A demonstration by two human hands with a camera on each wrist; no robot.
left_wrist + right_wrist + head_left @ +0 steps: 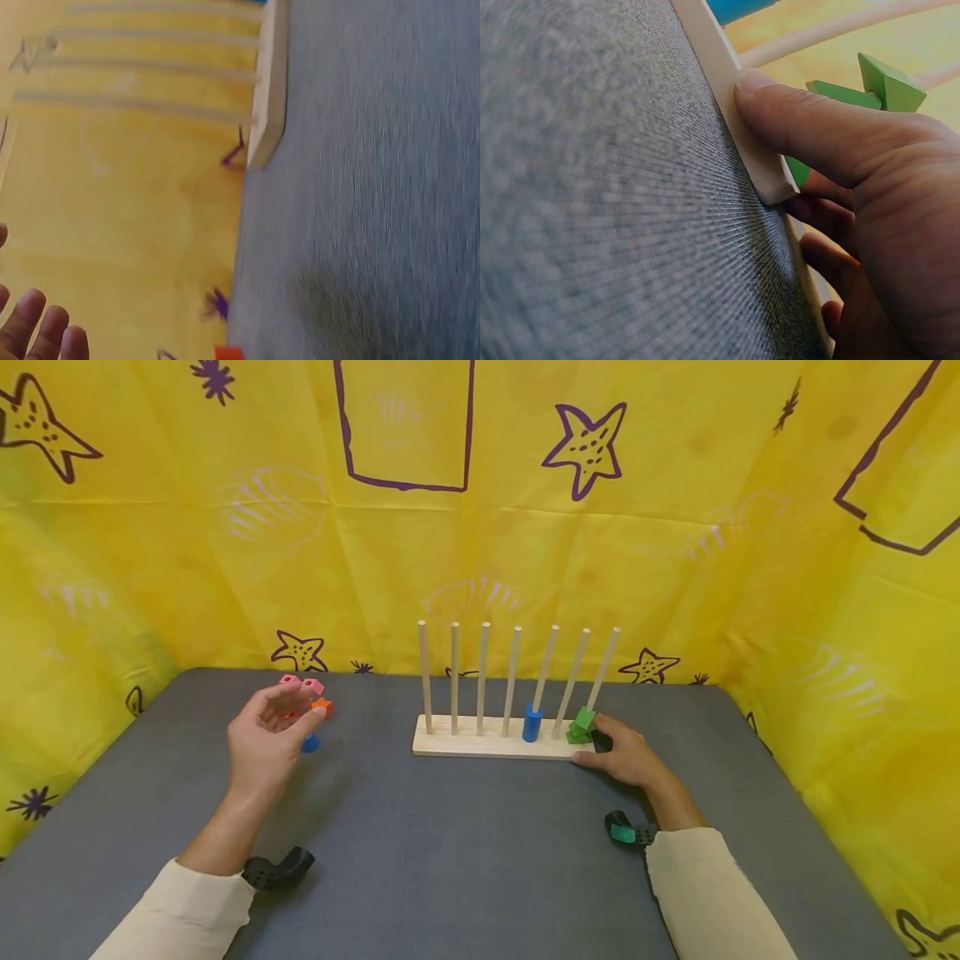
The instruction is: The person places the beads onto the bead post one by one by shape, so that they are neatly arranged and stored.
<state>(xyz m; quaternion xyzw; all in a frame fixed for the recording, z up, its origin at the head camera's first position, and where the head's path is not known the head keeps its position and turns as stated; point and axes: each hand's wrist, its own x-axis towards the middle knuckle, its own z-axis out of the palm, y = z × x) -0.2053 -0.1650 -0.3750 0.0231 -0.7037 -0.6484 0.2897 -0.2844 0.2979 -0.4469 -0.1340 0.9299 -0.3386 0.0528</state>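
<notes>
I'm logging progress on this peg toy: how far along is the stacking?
Done: a blue cylinder sits on the fifth peg and green pieces on the seventh of the wooden peg rack. In hand: the right hand grips the rack's end; the left hand hovers, open, by the loose pieces. Left: those pink, orange and blue pieces on the table, and five bare pegs.

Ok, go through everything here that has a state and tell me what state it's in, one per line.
wooden peg rack: upright on the grey table, seven pegs, steadied at its right end.
blue cylinder: threaded on the fifth peg, down at the base.
green pieces: on the seventh peg, tilted, at the base.
loose pieces: lying on the table behind the left hand.
left hand: raised, fingers relaxed, holding nothing.
right hand: grips the rack's right end, thumb on its front edge.
</notes>
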